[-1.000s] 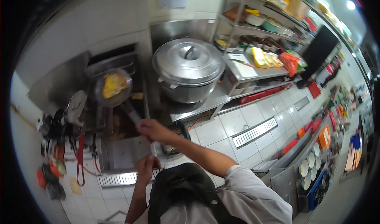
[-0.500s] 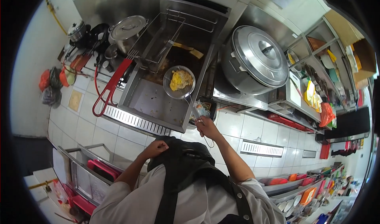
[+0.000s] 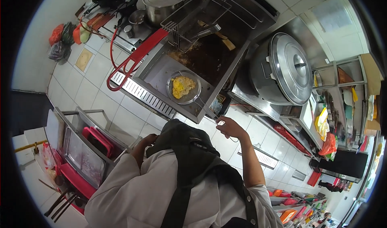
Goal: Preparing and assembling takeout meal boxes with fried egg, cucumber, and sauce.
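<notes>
My right hand (image 3: 229, 128) is closed around the thin wire handle of a round mesh skimmer (image 3: 184, 87), and I hold it out level over the steel drain shelf (image 3: 159, 72) at the near side of the fryer. In the skimmer's bowl sits a clump of yellow fried food (image 3: 182, 86), roughly in the middle of the mesh. Just beyond it lies the vat of dark oil (image 3: 209, 56), with a wire fry basket (image 3: 193, 18) propped over its far edge; the basket's long red handle (image 3: 139, 52) runs out to the left past the fryer's rim. My left hand (image 3: 147, 140) is drawn in against my chest, touching the dark apron (image 3: 189, 155) at its upper edge, fingers curled; I cannot tell whether it grips the cloth or only rests there. To the right of the fryer stands a big round pot with a domed metal lid (image 3: 291, 68). Down at my left, by the tiled floor, is a metal cart holding red trays (image 3: 96, 141).
</notes>
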Tool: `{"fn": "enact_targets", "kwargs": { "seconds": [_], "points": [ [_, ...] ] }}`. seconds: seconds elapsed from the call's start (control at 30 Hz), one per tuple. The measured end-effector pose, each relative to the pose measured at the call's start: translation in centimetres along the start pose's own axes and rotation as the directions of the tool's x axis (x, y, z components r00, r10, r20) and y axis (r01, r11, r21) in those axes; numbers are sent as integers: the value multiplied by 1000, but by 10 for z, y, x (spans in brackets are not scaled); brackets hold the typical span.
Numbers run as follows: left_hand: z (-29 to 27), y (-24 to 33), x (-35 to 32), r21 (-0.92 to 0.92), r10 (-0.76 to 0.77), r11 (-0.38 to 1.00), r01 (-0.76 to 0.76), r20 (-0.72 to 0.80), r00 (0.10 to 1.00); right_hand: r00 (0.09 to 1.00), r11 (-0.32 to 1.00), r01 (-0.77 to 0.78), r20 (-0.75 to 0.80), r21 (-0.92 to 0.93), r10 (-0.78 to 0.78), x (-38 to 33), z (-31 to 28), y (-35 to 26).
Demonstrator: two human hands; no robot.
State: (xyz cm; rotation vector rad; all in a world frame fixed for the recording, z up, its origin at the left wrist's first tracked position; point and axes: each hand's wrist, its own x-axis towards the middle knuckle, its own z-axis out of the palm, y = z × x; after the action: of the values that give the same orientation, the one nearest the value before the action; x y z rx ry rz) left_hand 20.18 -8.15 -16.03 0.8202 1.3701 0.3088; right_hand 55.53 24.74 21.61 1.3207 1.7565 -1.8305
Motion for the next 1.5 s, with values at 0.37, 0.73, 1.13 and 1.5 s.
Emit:
{"fn": "enact_targets", "kwargs": {
  "seconds": [0.37, 0.73, 1.13, 1.5],
  "points": [
    [-5, 142, -7, -223, 95, 969, -103, -47, 994, 968, 972, 69, -221, -226, -120, -3, 17, 20],
    [-9, 139, 14, -404, -171, 911, 85, -181, 968, 960, 973, 61, -252, -224, -118, -14, 16, 23],
    [-17, 139, 14, -344, -205, 934, 99, -289, 935, 973, 989, 26, -223, -143, -58, -19, 22, 21],
    [-13, 134, 26, -133, 29, 991, -27, 10, 1000, 985, 999, 47, -167, -2, -47, -17, 13, 19]
  ]
}}
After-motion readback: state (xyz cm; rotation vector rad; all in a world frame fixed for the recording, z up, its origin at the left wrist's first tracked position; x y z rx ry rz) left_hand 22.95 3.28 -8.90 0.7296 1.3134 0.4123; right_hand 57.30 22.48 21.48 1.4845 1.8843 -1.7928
